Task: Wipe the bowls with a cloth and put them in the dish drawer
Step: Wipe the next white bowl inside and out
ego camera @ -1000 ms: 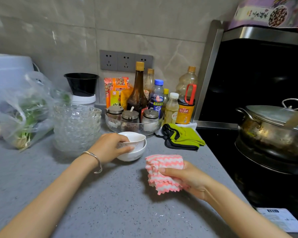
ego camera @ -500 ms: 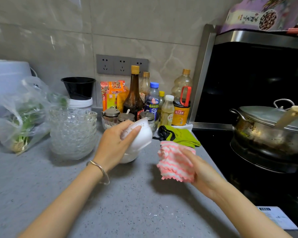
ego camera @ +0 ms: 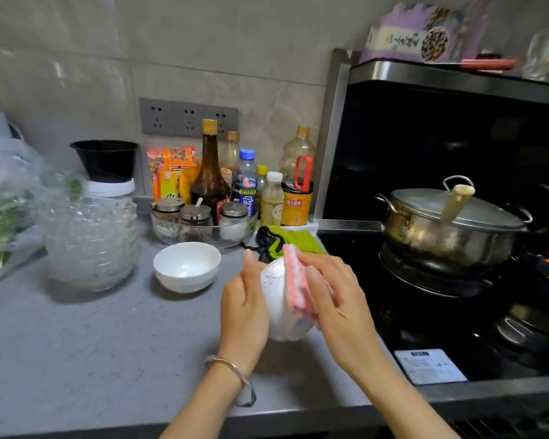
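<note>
My left hand grips a white bowl tipped on its side above the counter, mouth facing right. My right hand presses the pink cloth over its rim. Farther back-left, nearer my left hand, the second bowl sits upright.

We have one view only, a wide-angle head camera looking forward and down, tilted slightly. It sits close above the counter, whose near edge crosses the bottom. The tiled wall is far ahead, the stove fills the right side, and both forearms reach in from below.
</note>
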The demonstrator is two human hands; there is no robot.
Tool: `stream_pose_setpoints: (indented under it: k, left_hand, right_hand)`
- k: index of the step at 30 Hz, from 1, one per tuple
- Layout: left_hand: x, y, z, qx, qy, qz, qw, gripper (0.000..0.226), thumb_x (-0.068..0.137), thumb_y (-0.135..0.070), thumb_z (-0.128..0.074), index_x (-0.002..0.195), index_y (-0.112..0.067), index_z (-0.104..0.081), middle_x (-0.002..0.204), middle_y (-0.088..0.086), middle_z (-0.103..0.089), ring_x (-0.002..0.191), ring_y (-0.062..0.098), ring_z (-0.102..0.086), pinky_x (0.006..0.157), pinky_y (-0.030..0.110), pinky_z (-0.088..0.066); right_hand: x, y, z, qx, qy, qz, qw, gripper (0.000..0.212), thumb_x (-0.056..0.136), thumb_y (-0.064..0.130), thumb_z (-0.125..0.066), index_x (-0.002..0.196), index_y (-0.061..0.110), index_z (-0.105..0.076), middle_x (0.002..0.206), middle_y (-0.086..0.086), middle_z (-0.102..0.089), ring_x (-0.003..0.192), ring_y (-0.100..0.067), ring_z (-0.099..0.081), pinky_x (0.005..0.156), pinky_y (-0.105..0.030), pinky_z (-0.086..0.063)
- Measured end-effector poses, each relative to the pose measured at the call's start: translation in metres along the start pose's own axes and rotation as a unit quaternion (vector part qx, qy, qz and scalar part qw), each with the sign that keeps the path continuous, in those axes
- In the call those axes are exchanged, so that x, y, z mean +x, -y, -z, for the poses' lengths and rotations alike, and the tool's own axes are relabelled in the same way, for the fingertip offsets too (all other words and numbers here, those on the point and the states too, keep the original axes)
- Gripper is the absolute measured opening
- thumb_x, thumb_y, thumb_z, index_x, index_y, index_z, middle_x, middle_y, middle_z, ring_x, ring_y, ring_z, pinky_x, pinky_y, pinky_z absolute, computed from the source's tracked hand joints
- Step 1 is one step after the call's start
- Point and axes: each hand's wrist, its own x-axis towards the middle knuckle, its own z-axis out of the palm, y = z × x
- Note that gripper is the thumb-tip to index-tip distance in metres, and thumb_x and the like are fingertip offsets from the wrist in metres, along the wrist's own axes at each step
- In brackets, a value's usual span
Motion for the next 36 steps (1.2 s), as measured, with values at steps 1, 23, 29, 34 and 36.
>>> stream_pose_setpoints:
  k: [1,23,29,34,36]
  left_hand:
    - [-0.008,-0.003,-0.006,-0.001,0.003,-0.001,1.0,0.069,0.083,-0.066,-0.025,0.066,-0.011,-0.062,0.059,0.0,-0.065,0.059,0.013,-0.058,0.059,0.029,-0.046]
    - [-0.048,-0.024,-0.02,0.019,-0.042,-0.054,0.997,0.065,0.089,-0.063,-0.023,0.055,-0.018,-0.055,0.046,-0.004,-0.057,0.044,0.006,-0.052,0.047,0.023,-0.039]
    - [-0.053,-0.029,-0.021,0.026,-0.018,-0.062,0.998,0.069,0.089,-0.064,-0.029,0.054,-0.009,-0.052,0.046,0.0,-0.051,0.044,0.008,-0.048,0.048,0.034,-0.036]
    - [-0.052,-0.036,-0.012,-0.058,0.031,-0.005,0.998,0.069,0.083,-0.056,-0.045,0.071,0.011,-0.055,0.065,0.026,-0.061,0.058,0.022,-0.06,0.054,0.033,-0.041]
    - [-0.049,-0.036,-0.007,-0.089,0.054,0.026,0.994,0.069,0.079,-0.053,-0.045,0.08,0.014,-0.061,0.071,0.024,-0.068,0.06,0.023,-0.065,0.052,0.029,-0.047]
  right_hand:
    - [-0.001,0.0,0.004,-0.021,-0.005,0.007,1.0,0.045,0.091,0.055,-0.038,0.123,0.034,-0.06,0.119,0.017,-0.058,0.116,-0.007,-0.05,0.097,-0.029,-0.04]
    - [-0.031,0.013,0.009,0.004,0.021,0.03,0.999,0.041,0.098,0.043,-0.03,0.135,0.041,-0.048,0.136,0.023,-0.051,0.133,0.001,-0.037,0.114,-0.037,-0.03]
    - [-0.027,0.022,0.014,0.026,0.009,0.037,0.999,0.036,0.1,0.035,-0.034,0.133,0.036,-0.05,0.136,0.011,-0.056,0.131,-0.003,-0.044,0.111,-0.034,-0.035]
    - [-0.02,0.016,0.032,0.23,0.049,-0.178,0.956,0.031,0.098,0.038,-0.042,0.113,0.022,-0.063,0.097,0.007,-0.07,0.091,-0.012,-0.067,0.064,-0.015,-0.049]
    - [-0.018,0.013,0.034,0.268,0.059,-0.206,0.939,0.037,0.099,0.037,-0.045,0.107,0.003,-0.058,0.08,0.011,-0.069,0.076,-0.004,-0.066,0.06,-0.014,-0.048]
